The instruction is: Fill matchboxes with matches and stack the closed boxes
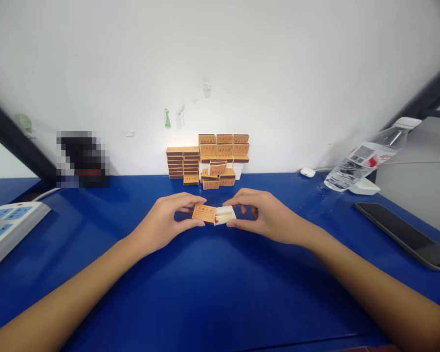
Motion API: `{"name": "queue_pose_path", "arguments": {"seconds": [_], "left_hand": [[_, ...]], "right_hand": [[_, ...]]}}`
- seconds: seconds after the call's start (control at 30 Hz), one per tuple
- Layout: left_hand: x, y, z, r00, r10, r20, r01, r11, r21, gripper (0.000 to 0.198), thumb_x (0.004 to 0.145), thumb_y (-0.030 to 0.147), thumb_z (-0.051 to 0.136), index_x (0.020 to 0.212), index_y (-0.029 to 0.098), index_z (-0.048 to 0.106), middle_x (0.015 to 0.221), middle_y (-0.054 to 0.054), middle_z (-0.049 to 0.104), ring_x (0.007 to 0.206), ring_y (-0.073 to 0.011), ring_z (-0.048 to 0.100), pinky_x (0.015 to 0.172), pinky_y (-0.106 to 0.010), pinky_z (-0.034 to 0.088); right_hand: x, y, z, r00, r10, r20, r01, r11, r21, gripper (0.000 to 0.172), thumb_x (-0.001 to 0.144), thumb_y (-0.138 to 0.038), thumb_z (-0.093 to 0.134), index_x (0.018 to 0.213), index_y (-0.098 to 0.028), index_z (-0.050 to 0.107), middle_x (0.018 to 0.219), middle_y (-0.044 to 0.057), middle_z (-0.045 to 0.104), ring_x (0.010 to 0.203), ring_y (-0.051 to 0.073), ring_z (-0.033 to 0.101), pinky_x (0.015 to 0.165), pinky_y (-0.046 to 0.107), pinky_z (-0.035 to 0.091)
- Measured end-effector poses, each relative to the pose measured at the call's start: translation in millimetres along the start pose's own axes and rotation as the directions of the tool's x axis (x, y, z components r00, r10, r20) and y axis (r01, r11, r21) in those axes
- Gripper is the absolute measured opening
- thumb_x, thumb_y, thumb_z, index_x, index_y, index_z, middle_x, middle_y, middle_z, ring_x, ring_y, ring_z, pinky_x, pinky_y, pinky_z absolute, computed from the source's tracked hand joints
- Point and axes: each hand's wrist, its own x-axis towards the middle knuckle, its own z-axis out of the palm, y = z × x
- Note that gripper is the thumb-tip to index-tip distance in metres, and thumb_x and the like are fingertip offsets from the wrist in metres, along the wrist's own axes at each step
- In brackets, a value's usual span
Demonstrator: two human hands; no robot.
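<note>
Above the blue table, a matchbox sleeve point(204, 213) in orange-brown card with red print is gripped between the thumb and fingers of my left hand point(165, 220). Its white inner tray point(230, 211) sticks out to the right, partly slid from the sleeve. Several red-headed matches point(223, 218) lie in the tray. My right hand point(266, 215) pinches the tray's outer end between thumb and fingers. Just behind my hands stand stacked matchboxes point(183, 161), with a few loosely piled matchboxes point(218, 169) in front of a taller group.
A clear plastic bottle point(370, 155) leans at the right, near a small white case point(307, 172). A black phone point(407, 232) lies at the right edge. On the left are a power strip point(18, 220) and a blurred dark object point(82, 159). A white wall point(278, 73) closes the back.
</note>
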Motion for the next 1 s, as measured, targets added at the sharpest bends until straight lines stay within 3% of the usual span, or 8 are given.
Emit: {"name": "queue_pose_path", "arguments": {"seconds": [0.23, 0.47, 0.6, 0.83, 1.0], "left_hand": [[1, 4, -0.9, 0.988, -0.153, -0.033, 0.143, 0.969, -0.203, 0.051, 0.072, 0.042, 0.096, 0.116, 0.022, 0.079, 0.112, -0.006, 0.083, 0.101, -0.0271, 0.081, 0.103, -0.046, 0.066], [5, 6, -3.0, 0.947, -0.314, -0.073, 0.242, 0.841, -0.485, 0.054, 0.062, 0.032, 0.101, 0.109, 0.017, 0.079, 0.111, -0.011, 0.083, 0.103, -0.0315, 0.081, 0.096, -0.046, 0.069], [4, 12, 2.6, 0.944, -0.323, -0.066, 0.249, 0.83, -0.5, 0.05, 0.063, 0.034, 0.101, 0.105, 0.017, 0.08, 0.107, -0.01, 0.084, 0.101, -0.0316, 0.082, 0.096, -0.047, 0.07], [-4, 21, 14.9, 0.954, -0.279, -0.113, 0.202, 0.873, -0.444, 0.047, 0.067, 0.042, 0.099, 0.103, 0.019, 0.08, 0.105, -0.008, 0.085, 0.1, -0.0326, 0.082, 0.095, -0.048, 0.07], [-9, 16, 16.2, 0.948, -0.183, -0.261, 0.103, 0.951, -0.293, 0.041, 0.075, 0.041, 0.095, 0.109, 0.024, 0.08, 0.111, -0.003, 0.084, 0.1, -0.0282, 0.082, 0.102, -0.044, 0.067]], "right_hand": [[0, -5, -1, 0.998, 0.045, -0.035, -0.046, 0.999, -0.017, 0.028, 0.093, -0.042, 0.077, 0.114, -0.023, 0.078, 0.096, 0.004, 0.068, 0.079, 0.016, 0.059, 0.072, 0.029, 0.047], [-1, -13, -3, 0.991, 0.083, -0.106, -0.086, 0.996, -0.02, 0.026, 0.094, -0.043, 0.077, 0.111, -0.024, 0.078, 0.092, 0.003, 0.068, 0.075, 0.015, 0.058, 0.07, 0.03, 0.048], [-2, -15, 2, 0.988, 0.084, -0.132, -0.084, 0.996, 0.005, 0.026, 0.091, -0.042, 0.08, 0.111, -0.025, 0.08, 0.091, 0.002, 0.067, 0.071, 0.015, 0.057, 0.067, 0.03, 0.049], [-2, -21, 31, 0.958, 0.199, -0.206, -0.141, 0.953, 0.267, 0.054, 0.087, -0.048, 0.083, 0.134, -0.025, 0.07, 0.103, 0.007, 0.076, 0.075, 0.018, 0.066, 0.066, 0.035, 0.057], [-7, -37, 49, 0.974, 0.212, -0.076, -0.168, 0.908, 0.385, 0.075, 0.098, -0.038, 0.068, 0.166, -0.026, 0.037, 0.103, 0.007, 0.078, 0.072, 0.019, 0.07, 0.07, 0.039, 0.061]]}}
